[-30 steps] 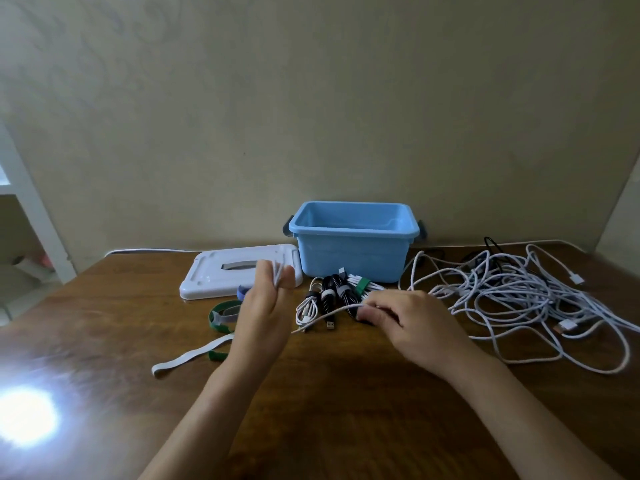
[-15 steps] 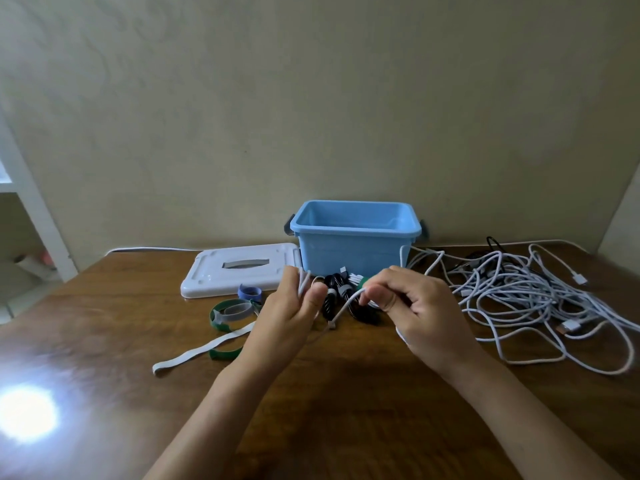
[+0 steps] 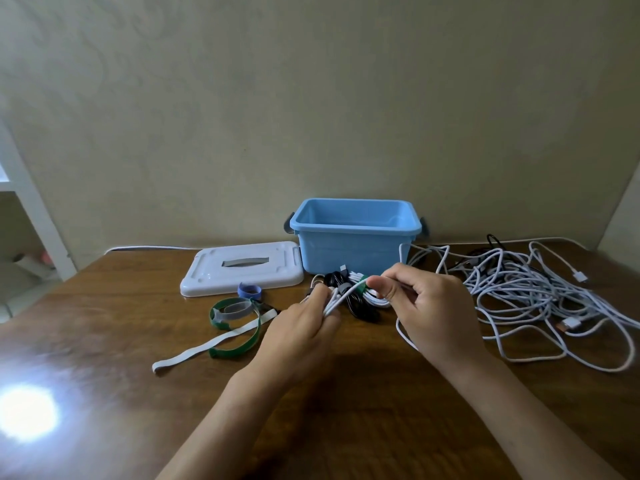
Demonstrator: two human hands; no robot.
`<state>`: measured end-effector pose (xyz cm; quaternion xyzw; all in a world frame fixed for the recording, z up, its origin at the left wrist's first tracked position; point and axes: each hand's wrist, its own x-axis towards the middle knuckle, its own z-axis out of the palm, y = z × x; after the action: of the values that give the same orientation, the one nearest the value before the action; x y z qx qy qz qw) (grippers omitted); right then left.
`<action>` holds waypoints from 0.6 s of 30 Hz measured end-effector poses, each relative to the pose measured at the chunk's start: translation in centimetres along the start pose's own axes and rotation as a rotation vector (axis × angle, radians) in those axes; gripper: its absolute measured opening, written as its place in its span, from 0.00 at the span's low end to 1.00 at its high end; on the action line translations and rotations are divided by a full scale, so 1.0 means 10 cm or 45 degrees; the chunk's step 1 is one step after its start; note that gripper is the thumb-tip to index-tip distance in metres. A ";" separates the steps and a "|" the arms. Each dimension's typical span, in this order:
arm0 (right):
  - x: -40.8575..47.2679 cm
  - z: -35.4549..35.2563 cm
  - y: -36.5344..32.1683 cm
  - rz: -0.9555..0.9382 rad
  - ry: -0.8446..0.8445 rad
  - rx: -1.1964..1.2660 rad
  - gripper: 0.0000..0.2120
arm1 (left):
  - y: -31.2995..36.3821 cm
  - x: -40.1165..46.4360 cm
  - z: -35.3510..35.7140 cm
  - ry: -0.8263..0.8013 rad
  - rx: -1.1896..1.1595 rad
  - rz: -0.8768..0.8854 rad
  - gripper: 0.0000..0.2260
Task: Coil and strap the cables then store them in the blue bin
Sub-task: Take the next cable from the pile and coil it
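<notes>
My left hand (image 3: 304, 327) grips several loops of a white cable (image 3: 341, 296) at the middle of the table. My right hand (image 3: 426, 306) pinches the same cable's free run just to the right, and a slack length hangs below that hand toward the tangle. Behind both hands lie coiled, strapped black and white cables (image 3: 360, 303), one with a green strap. The open blue bin (image 3: 355, 233) stands at the back against the wall. A large tangle of white cables (image 3: 540, 292) spreads across the right side.
The bin's white lid (image 3: 242, 266) lies flat left of the bin. Loose straps lie left of my hands: a green one (image 3: 239, 348), a white one (image 3: 194, 351), a grey one (image 3: 237, 308) and a small blue roll (image 3: 249, 290). A bright glare spot marks the table's left front.
My left hand has moved right and lower with the loops. My right hand rose from the table and brought the cable across toward the left hand.
</notes>
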<state>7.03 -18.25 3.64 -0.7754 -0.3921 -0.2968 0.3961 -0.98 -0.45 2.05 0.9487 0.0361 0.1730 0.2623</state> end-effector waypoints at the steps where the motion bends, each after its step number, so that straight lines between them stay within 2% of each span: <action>1: 0.00 0.00 -0.01 -0.002 -0.022 0.010 0.15 | -0.01 0.01 0.00 0.025 -0.034 -0.016 0.08; 6: 0.00 0.03 0.00 -0.007 -0.137 0.052 0.16 | -0.09 0.04 -0.02 0.069 -0.208 -0.094 0.10; 10: -0.02 0.07 0.08 0.099 -0.180 -0.071 0.11 | -0.13 0.05 0.00 0.139 -0.335 -0.113 0.10; 13: -0.05 0.12 0.07 0.164 -0.208 -0.078 0.10 | -0.08 0.03 0.02 0.144 -0.503 -0.069 0.11; 18: -0.14 0.27 -0.06 0.161 -0.389 0.007 0.09 | 0.04 -0.01 0.03 0.217 -0.697 0.054 0.15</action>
<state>6.18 -16.25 1.40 -0.8336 -0.3990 -0.1489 0.3517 -1.02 -0.95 1.96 0.8251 -0.0097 0.2608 0.5012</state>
